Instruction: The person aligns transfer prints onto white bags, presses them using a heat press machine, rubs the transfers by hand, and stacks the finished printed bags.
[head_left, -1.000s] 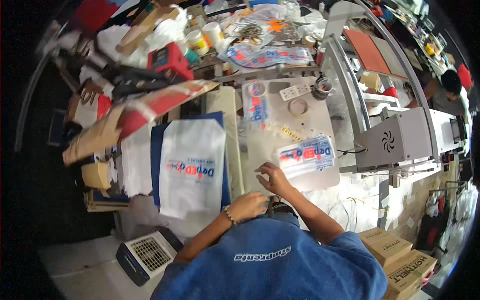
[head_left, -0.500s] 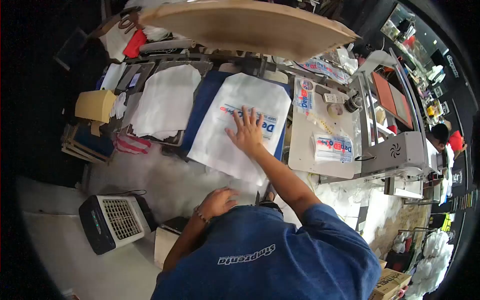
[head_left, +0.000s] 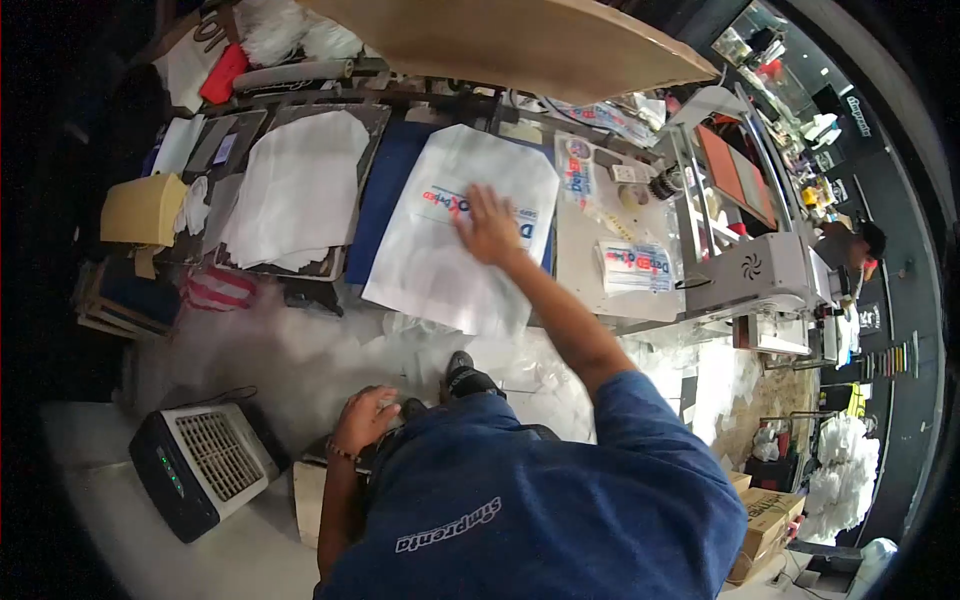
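My right hand (head_left: 491, 230) lies flat on a white cut fabric panel (head_left: 430, 270), fingers stretched out over its printed lettering. The panel is spread on a dark blue board (head_left: 375, 235) and covers most of it. Low beside my lap hangs my left hand (head_left: 362, 420), a bracelet at the wrist, its fingers loosely bent and apart with nothing in them. Left of the board is a stack of white fabric pieces (head_left: 300, 190). To the right, printed transfer sheets (head_left: 640, 267) rest on a pale table (head_left: 570, 285).
A heat press machine (head_left: 750, 270) stands on the right. Overhead at the top juts a large brown panel (head_left: 520, 45). An air cooler (head_left: 205, 460) stands on the floor at lower left, cardboard boxes (head_left: 765, 520) at lower right. Another person (head_left: 850, 245) is at the far right.
The view has shifted, so most things sit further left. My right hand stays on the fabric panel, its fingers now closer together. My left hand has stayed low beside my lap.
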